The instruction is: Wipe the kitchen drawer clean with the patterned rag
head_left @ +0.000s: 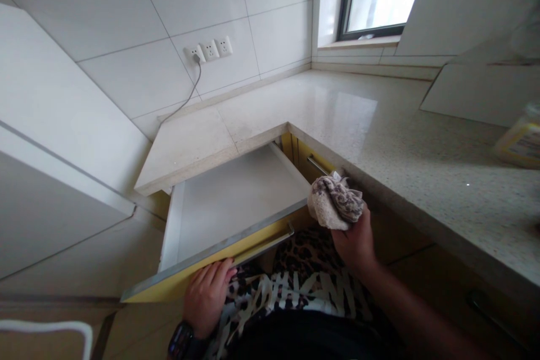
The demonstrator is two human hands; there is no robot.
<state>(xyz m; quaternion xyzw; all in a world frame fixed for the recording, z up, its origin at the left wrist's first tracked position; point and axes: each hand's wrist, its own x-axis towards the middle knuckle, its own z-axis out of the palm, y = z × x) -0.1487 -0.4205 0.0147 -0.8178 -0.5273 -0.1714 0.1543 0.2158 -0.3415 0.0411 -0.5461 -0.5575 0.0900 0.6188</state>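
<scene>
An open drawer [236, 197] with a bare white inside and a yellow front is pulled out in front of me. My left hand [206, 295], a dark watch on its wrist, is closed at the left end of the long metal drawer handle [265, 243]. Part of that grip is hidden behind the fingers. In my right hand [356, 239] is a bunched brown-and-white cloth [335, 202]. The hand holds it from below, just off the drawer's right front corner and beside the counter edge.
An L-shaped stone countertop [261, 95] runs above and to the right of the drawer. At far right stands a bottle [521, 138] with a yellow label. A grey cord [185, 102] hangs from the wall sockets [210, 49]. A white cabinet [54, 112] is at left.
</scene>
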